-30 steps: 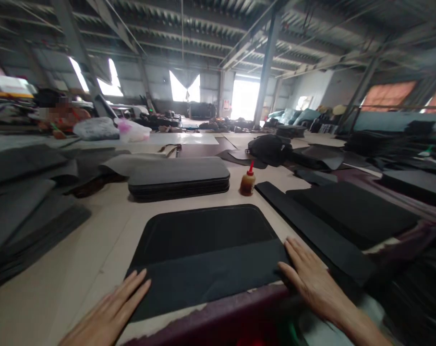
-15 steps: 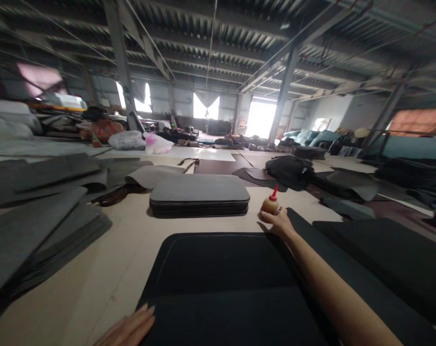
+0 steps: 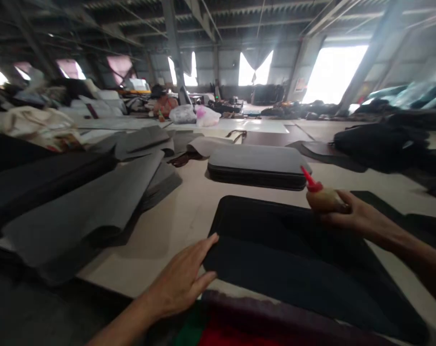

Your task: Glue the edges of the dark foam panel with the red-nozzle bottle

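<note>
A large black panel [image 3: 293, 259] with rounded corners lies flat on the table in front of me. My right hand [image 3: 342, 211] is wrapped round a squeeze bottle [image 3: 326, 200] with a red pointed nozzle and yellowish-brown contents. It holds the bottle tilted, nozzle up and to the left, above the panel's far right part. My left hand [image 3: 184, 274] rests at the panel's left edge, fingers stretched out and thumb apart, with nothing in it. Just beyond the panel sits a neat stack of grey-topped, black-edged panels [image 3: 256, 163].
Grey sheets [image 3: 95, 197] are piled at the left, some overhanging the table edge. A dark bundle [image 3: 380, 144] lies at the right. Plastic bags [image 3: 207, 116] stand farther back, near another person [image 3: 163, 103]. The table's beige surface [image 3: 156, 240] shows between these things.
The bottle has been lifted from the table beyond the panel and tipped leftward in my right hand. My left hand shows more fully at the panel's left edge. The view has turned left.
</note>
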Available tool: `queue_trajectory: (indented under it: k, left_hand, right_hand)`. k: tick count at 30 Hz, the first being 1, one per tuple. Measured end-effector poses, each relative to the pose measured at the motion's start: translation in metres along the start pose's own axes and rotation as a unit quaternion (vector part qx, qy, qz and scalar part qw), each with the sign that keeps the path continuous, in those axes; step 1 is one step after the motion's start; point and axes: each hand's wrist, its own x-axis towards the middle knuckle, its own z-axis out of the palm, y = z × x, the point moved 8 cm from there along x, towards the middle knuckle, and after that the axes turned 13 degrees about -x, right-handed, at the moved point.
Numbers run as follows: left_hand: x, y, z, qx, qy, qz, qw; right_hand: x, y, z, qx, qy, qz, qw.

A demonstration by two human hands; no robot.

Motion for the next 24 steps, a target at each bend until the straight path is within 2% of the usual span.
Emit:
queue_trajectory:
  k: [2,3,6,9,15,24]
  left_hand:
    - [0.001,0.0,0.001,-0.034,-0.007,-0.009,0.999]
    - [0.001,0.0,0.001,-0.047,-0.005,-0.014,0.999]
    - [-0.001,-0.003,0.0,-0.076,0.018,-0.035,0.996]
    - [-0.003,-0.006,-0.004,-0.088,0.051,-0.058,0.993]
    - [-0.002,-0.006,-0.003,-0.095,0.065,-0.052,0.992]
    - [-0.002,-0.006,-0.003,-0.084,0.072,-0.053,0.992]
  right_hand:
    - [-0.024,-0.021,0.013,0.015,-0.08,-0.023,0.996]
    - [-0.035,-0.032,0.017,0.012,-0.099,-0.029,0.995]
    - [-0.063,-0.063,0.022,0.003,-0.106,-0.038,0.994]
    - [-0.079,-0.096,0.028,0.045,-0.123,-0.061,0.989]
    - [-0.091,-0.148,0.039,0.09,-0.122,-0.112,0.982]
    - [-0.099,-0.199,0.051,0.079,-0.085,-0.239,0.964]
